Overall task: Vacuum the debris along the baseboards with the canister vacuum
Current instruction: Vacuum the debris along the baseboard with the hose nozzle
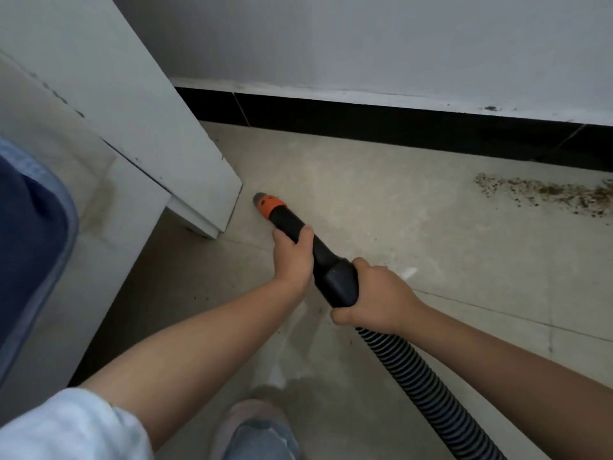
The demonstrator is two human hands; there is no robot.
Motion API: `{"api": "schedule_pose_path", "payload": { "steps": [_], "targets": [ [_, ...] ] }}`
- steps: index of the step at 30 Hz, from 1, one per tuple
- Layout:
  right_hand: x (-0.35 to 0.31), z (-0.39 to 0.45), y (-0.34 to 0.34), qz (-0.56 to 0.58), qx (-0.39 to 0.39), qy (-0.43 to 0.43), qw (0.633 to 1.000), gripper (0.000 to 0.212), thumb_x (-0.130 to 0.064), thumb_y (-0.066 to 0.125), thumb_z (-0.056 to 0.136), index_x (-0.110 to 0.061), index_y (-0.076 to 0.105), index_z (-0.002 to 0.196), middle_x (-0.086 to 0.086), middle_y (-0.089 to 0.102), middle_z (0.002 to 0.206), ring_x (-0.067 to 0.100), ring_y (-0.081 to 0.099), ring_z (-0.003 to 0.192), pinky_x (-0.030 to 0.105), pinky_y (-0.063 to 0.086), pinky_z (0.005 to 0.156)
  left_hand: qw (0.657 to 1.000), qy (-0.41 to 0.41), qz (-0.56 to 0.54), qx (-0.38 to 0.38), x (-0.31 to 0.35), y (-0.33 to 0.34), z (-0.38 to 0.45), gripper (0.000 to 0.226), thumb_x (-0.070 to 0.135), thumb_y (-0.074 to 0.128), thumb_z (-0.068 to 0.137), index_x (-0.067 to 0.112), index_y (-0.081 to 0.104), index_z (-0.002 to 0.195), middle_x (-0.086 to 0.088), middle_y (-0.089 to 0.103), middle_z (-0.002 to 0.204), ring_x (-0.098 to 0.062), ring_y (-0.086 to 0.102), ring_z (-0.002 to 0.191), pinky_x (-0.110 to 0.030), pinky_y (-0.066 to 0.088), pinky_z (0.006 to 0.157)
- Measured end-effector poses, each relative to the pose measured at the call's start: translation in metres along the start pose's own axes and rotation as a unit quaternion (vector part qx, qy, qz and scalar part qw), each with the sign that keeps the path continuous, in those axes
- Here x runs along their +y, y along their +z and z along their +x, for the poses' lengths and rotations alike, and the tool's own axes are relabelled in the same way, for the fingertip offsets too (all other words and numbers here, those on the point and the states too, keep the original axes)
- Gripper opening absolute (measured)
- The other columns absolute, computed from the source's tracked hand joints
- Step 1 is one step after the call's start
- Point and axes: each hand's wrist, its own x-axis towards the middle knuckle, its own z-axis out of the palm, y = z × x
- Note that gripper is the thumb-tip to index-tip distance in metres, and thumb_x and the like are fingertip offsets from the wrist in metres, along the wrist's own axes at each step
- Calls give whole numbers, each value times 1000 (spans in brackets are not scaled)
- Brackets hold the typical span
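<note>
Both hands wrap the rigid black wand (308, 247), left hand (293, 257) forward, right hand (376, 295) at the hose (428, 386) joint. Nozzle (265, 202) sits by the white furniture leg (202, 194); debris (544, 192) waits along the baseboard (398, 127). Light, stiff tool, though the springy hose will likely tug.

The left hand (293, 257) is gripping the black vacuum wand (300, 232) near its orange collar (270, 204); the right hand (378, 295) is holding its rear above the ribbed hose (428, 390). Debris (544, 194) is lying beside the black baseboard (381, 122).
</note>
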Motion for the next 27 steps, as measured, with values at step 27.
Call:
{"api": "schedule_pose_path", "payload": {
  "steps": [27],
  "targets": [
    [117, -135, -63, 67, 201, 278, 937, 49, -41, 71, 67, -18, 38, 95, -8, 49, 78, 12, 53, 69, 25, 40, 52, 909, -49, 82, -406, 39, 193, -86, 49, 25, 48, 97, 13, 27, 140, -8, 51, 124, -24, 56, 95, -36, 51, 70]
  ]
}}
